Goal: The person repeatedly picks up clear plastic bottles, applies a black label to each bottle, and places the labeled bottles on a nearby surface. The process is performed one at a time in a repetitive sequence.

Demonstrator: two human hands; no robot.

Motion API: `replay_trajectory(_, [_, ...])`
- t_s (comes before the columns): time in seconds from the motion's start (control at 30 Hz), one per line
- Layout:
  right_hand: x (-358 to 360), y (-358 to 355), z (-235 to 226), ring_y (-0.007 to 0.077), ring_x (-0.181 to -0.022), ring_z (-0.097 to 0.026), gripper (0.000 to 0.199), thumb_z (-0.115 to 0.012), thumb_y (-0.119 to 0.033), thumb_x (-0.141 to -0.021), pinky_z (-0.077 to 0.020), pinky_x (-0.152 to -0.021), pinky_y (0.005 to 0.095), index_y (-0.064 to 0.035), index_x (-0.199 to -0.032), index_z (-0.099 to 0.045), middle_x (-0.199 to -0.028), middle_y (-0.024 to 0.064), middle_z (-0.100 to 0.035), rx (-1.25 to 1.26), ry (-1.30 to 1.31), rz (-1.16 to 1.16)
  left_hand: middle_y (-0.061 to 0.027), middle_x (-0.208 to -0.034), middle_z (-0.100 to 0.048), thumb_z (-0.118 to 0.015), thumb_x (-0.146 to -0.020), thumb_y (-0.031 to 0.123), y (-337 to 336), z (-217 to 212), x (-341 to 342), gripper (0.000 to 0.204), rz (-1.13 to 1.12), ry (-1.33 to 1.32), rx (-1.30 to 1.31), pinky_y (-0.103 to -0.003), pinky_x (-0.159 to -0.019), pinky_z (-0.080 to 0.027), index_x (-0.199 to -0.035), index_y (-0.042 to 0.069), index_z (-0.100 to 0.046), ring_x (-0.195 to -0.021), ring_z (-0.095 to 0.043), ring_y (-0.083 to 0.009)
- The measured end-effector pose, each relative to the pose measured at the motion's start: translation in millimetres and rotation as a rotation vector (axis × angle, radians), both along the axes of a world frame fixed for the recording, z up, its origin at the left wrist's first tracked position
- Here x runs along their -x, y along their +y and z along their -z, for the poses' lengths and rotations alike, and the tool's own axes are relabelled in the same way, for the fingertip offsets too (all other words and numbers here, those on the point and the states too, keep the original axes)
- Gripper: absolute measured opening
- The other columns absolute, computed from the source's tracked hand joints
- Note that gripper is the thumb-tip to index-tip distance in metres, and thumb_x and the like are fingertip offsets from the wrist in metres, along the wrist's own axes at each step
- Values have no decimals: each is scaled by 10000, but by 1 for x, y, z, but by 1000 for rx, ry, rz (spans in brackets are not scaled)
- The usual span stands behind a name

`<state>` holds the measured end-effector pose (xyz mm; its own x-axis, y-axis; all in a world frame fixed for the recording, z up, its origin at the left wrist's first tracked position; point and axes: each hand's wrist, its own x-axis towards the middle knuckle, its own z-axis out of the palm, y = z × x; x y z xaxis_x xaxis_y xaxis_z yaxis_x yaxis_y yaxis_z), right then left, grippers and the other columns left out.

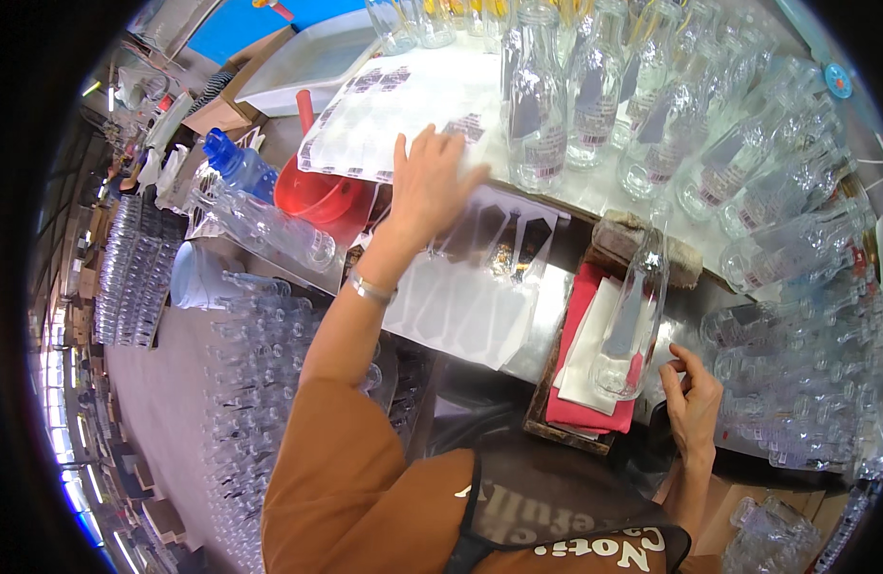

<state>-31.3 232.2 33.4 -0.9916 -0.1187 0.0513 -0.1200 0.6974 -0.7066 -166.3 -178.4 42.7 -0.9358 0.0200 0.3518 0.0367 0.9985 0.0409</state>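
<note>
My left hand [430, 182] reaches over the near edge of a white sheet of printed labels [403, 115], its fingers spread and slightly blurred. I see nothing held in it. Below it lies a backing sheet with long necktie-shaped grey stickers [479, 311]. A clear glass bottle [629, 330] lies on folded white and red cloths [594, 407] in a wooden tray [537, 411]. Close to the bottle's base, not touching it, is my right hand [695, 397], with loosely bent fingers apart and nothing visible in them.
Labelled bottles [537, 115] stand along the raised shelf, with many more at the right. A brown sponge-like block [652, 249] sits by the tray. At the left are a red bowl [312, 191], a blue-topped plastic bottle [239, 163], a pale bucket [197, 273] and rows of bottles [260, 383].
</note>
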Motion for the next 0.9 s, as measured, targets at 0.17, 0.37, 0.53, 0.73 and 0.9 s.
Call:
replay_trajectory(0.17, [1, -8, -6, 105, -543, -482, 300, -694, -113, -883, -410, -530, 283, 12, -1156, -682, -801, 84, -683, 32, 39, -36, -167, -1398, -552, -727, -872, 227, -2, -5, -28, 525, 208, 106, -91, -503, -1138, -316, -1338, 42, -568, -1335, -469, -356])
replay_trajectory(0.37, [-11, -2, -5, 46, -523, -437, 578, -758, -52, -792, -387, -506, 227, -2, -1340, -583, -1049, 75, -713, 177, -22, -111, -77, -990, -740, -684, -865, 61, -2, 13, -27, 131, 270, 367, -300, -363, -844, -539, -988, 66, -728, -952, -695, -279])
replay_trajectory(0.53, [-15, -21, 3, 294, -829, -672, 806, -798, -101, -735, -532, -693, 376, -7, -1454, -448, -1116, 156, -657, -120, 188, -243, -45, -1080, -716, -647, -978, 152, 53, 15, -74, 322, 157, -105, -1256, -243, -849, -493, -1261, -2, -661, -984, -609, -77])
replay_trajectory(0.73, [-22, -32, 1, 345, -907, -666, 808, -810, -133, -726, -542, -740, 419, -18, -1442, -453, -1040, 153, -645, -124, 165, -195, -172, -1514, -476, -746, -870, 198, 157, -36, -122, 624, 593, 85, -451, -471, -1175, -287, -1434, 44, -526, -1416, -439, -321])
replay_trajectory(0.9, [-21, -32, 2, 354, -843, -667, 808, -812, -133, -721, -545, -711, 426, -20, -1438, -458, -1029, 157, -640, -94, 167, -191, -220, -1519, -438, -821, -761, 257, 174, -13, -146, 701, 714, -30, -324, -583, -1157, -258, -1373, 45, -553, -1419, -419, -349])
